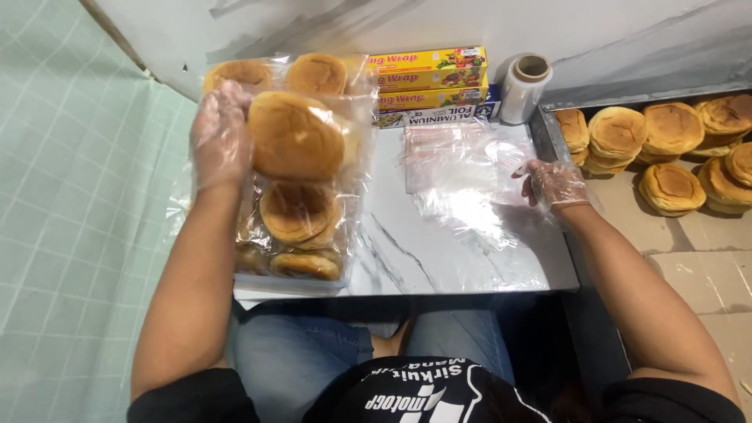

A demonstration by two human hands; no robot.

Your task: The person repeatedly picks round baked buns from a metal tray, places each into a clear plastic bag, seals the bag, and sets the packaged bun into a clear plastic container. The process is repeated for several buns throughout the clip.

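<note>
Left hand point(221, 139) lifting one bun point(295, 135), grip wrapped round it, above the bun bag point(294, 235) at the counter's point(407, 251) left edge. Right hand point(554, 183) pinching a clear bag point(462, 176), pressed flat to stop sliding.

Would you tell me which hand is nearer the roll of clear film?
Right. The right hand lies just below the roll of clear film; the left hand is far across, holding a bun.
</note>
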